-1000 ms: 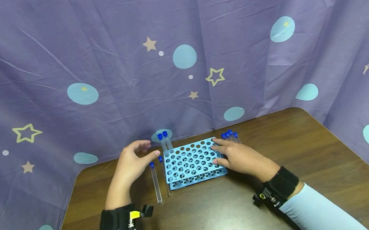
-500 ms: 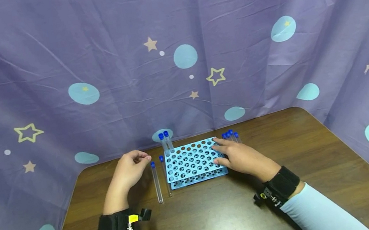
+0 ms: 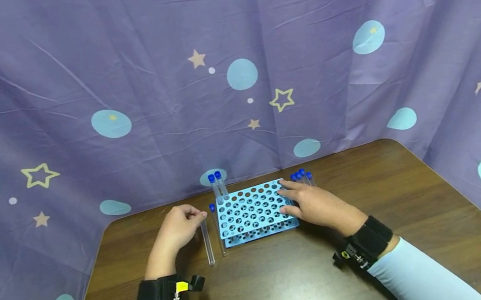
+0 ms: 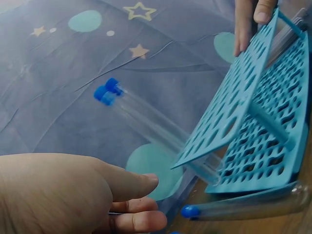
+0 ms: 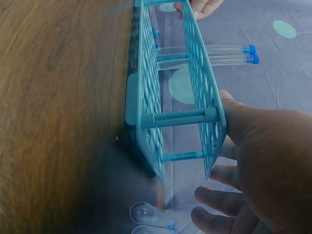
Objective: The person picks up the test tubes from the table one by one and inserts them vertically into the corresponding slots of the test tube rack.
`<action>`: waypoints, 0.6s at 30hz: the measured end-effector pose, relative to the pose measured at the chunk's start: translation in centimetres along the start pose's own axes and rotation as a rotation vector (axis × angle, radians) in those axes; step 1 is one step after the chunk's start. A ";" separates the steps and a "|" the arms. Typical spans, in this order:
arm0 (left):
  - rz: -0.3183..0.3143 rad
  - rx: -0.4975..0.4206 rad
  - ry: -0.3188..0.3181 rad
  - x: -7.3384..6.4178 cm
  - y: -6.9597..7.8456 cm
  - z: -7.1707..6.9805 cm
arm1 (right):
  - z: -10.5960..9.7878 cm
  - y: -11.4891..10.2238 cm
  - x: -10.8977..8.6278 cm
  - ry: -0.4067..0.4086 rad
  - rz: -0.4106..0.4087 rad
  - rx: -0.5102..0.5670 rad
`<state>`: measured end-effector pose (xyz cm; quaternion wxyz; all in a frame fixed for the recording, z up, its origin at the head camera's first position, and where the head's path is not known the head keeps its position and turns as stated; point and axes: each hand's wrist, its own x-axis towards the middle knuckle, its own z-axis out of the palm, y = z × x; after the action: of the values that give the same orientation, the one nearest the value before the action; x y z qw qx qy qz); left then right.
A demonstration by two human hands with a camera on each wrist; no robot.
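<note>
A light-blue test tube rack (image 3: 253, 209) stands on the table, with two blue-capped test tubes (image 3: 218, 186) upright in its far left corner. My right hand (image 3: 318, 208) rests spread fingers on the rack's right edge; in the right wrist view its thumb (image 5: 228, 100) touches the top plate. My left hand (image 3: 182, 227) is at the upper end of a clear test tube (image 3: 208, 244) lying left of the rack, its cap hidden behind my fingertips. In the left wrist view, the thumb (image 4: 141, 184) and fingers stay apart, holding nothing visible.
A second blue-capped test tube (image 3: 220, 232) lies close along the rack's left side. Several blue-capped tubes (image 3: 302, 177) sit beyond the right hand. A purple patterned curtain (image 3: 237, 130) hangs behind the wooden table (image 3: 287, 287).
My left hand has drawn back from the rack's far left corner, brought its thumb and fingers closer together, then moved over the lying tube's cap. My right hand has stayed on the rack.
</note>
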<state>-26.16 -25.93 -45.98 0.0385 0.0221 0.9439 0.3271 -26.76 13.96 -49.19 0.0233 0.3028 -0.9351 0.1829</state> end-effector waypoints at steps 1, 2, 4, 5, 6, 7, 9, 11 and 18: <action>0.002 -0.002 0.002 0.0 0.1 0.2 | 0.0 0.0 0.0 0.002 -0.002 -0.001; 0.007 -0.004 0.004 0.0 0.3 0.4 | 0.0 0.0 0.0 0.000 0.001 0.003; 0.013 -0.008 0.006 0.0 0.5 0.8 | 0.0 0.0 0.0 0.001 0.003 0.006; 0.013 -0.012 0.006 0.0 0.7 1.0 | 0.0 0.0 0.0 0.002 0.001 0.005; 0.013 -0.016 0.001 0.1 0.8 1.2 | 0.0 0.0 -0.1 0.002 0.002 0.005; 0.013 -0.021 -0.006 0.1 0.8 1.3 | 0.0 0.0 -0.1 0.002 0.003 0.004; 0.014 -0.027 -0.025 0.2 1.0 1.5 | 0.0 0.1 -0.1 0.002 0.005 0.003; 0.016 -0.025 -0.036 0.2 1.0 1.5 | 0.0 0.1 -0.1 0.004 0.002 0.001; -0.017 0.046 -0.021 0.2 0.4 1.1 | 0.0 0.1 0.0 0.004 -0.004 0.006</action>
<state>-26.29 -24.94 -46.56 0.0507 0.0183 0.9510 0.3046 -26.83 14.00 -49.26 0.0244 0.3045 -0.9338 0.1862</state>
